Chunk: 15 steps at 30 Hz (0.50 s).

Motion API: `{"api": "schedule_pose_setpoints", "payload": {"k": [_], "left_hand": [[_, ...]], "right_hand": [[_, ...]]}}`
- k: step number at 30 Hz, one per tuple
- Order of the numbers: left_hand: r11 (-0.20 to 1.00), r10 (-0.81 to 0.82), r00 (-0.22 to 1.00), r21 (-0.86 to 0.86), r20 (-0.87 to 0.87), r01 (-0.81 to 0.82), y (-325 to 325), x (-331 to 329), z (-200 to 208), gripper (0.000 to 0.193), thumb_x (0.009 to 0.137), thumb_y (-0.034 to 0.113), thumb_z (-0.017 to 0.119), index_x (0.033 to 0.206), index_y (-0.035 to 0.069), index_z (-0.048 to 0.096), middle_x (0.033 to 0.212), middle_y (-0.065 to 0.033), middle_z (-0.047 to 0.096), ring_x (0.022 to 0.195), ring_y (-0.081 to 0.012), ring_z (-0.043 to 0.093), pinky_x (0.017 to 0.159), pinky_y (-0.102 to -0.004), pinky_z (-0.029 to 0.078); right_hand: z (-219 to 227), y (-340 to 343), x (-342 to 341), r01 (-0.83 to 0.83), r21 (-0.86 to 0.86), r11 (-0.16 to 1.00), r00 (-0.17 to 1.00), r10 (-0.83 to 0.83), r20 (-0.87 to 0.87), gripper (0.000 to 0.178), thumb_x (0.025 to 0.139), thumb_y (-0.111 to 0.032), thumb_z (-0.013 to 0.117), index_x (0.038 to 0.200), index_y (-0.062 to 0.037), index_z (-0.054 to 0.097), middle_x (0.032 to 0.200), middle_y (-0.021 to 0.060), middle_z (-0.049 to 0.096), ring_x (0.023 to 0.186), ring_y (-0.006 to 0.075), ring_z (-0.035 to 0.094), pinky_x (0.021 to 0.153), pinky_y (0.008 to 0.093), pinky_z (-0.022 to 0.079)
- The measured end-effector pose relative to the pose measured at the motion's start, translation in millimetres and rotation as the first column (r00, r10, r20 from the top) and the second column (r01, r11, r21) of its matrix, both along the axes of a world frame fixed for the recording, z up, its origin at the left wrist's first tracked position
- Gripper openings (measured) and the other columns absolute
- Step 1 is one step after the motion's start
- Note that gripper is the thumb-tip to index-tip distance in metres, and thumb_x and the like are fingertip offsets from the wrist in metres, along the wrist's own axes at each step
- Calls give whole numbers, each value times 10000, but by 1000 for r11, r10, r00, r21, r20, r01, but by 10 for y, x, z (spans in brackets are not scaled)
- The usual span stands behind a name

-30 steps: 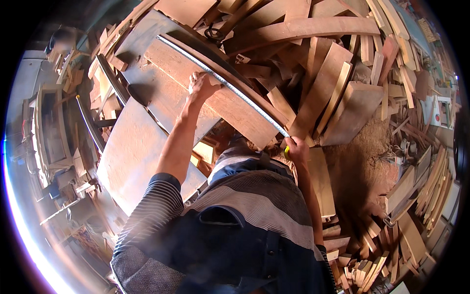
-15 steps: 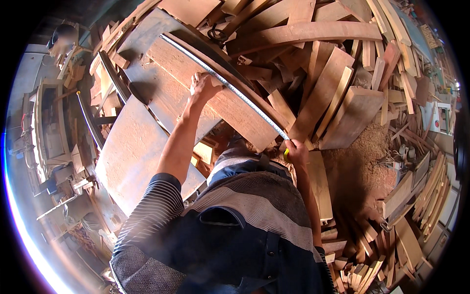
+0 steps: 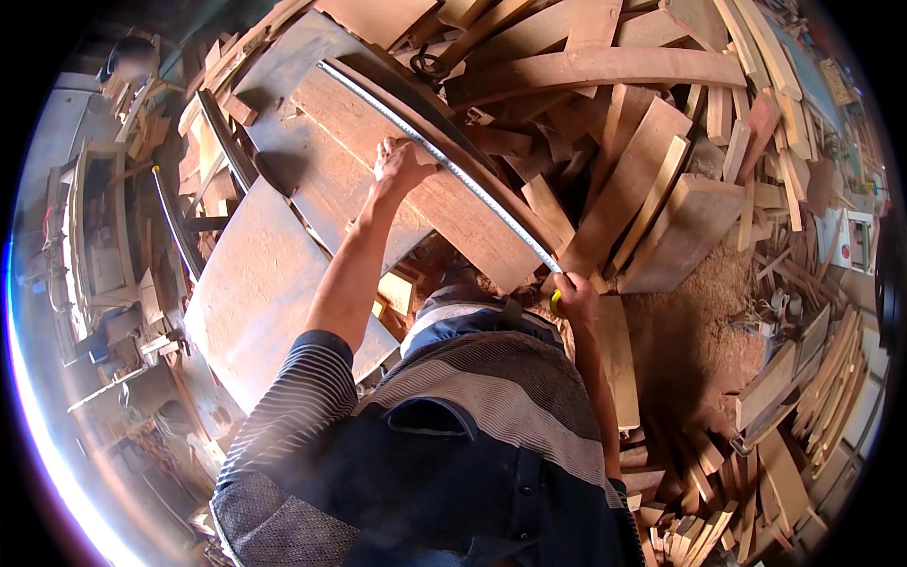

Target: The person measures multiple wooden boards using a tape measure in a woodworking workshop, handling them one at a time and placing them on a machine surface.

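A long wooden board (image 3: 472, 225) lies slantwise on the grey metal tabletop (image 3: 255, 250), its near end sticking out past the edge. My left hand (image 3: 402, 168) presses on the board about midway, fingers bent against it and thumb out to the side. Along the board's far edge runs the pale blade of a tape measure (image 3: 453, 170), drawn out straight from the far left end. At the near right end my right hand (image 3: 578, 298) is closed round the yellow tape case (image 3: 556, 302), mostly hidden by my fingers.
Offcuts and a curved plank (image 3: 595, 71) are heaped beyond the board. Thick planks (image 3: 685, 231) lean at the right beside sawdust (image 3: 713, 274). A dark metal rail (image 3: 225, 142) crosses the table at left. More wood strips (image 3: 827, 378) pile up at far right.
The whole view has shifted slightly. Both hands, the board and the stretched tape blade keep the same places relative to one another.
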<state>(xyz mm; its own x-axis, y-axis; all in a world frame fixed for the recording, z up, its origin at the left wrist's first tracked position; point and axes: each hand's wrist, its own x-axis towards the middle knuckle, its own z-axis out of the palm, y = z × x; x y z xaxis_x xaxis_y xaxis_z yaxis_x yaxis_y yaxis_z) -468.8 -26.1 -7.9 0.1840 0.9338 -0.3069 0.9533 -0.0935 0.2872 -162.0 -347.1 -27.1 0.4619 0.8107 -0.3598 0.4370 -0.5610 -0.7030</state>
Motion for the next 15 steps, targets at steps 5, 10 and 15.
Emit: {"api": "schedule_pose_setpoints", "payload": {"k": [5, 10, 15], "left_hand": [[1000, 22, 1000, 8, -9, -22, 8, -76, -106, 645, 737, 454, 803, 1222, 47, 679, 1377, -209, 533, 1317, -382, 429, 1131, -440, 357], [1000, -16, 1000, 13, -12, 16, -23, -15, 32, 632, 752, 476, 814, 1162, 10, 695, 1394, -251, 466, 1302, -392, 412, 1085, -451, 424], [999, 38, 998, -10, -41, -38, -31, -14, 22, 719, 730, 554, 807, 1200, 25, 684, 1392, -189, 489, 1338, -351, 404, 1116, -421, 374]], "right_hand": [[38, 33, -44, -3, 65, 998, 1000, 3, 9, 376, 875, -394, 671, 800, -25, 666, 705, 213, 601, 663, 359, 635, 616, 424, 469], [26, 29, -45, -2, 51, 999, 999, -1, 42, 363, 881, -394, 665, 858, -33, 706, 764, 229, 636, 727, 374, 673, 647, 423, 494], [15, 12, -12, -28, 1, 1000, 1000, 28, -4, 387, 884, -410, 662, 885, -27, 713, 733, 207, 636, 683, 310, 664, 647, 398, 493]]}}
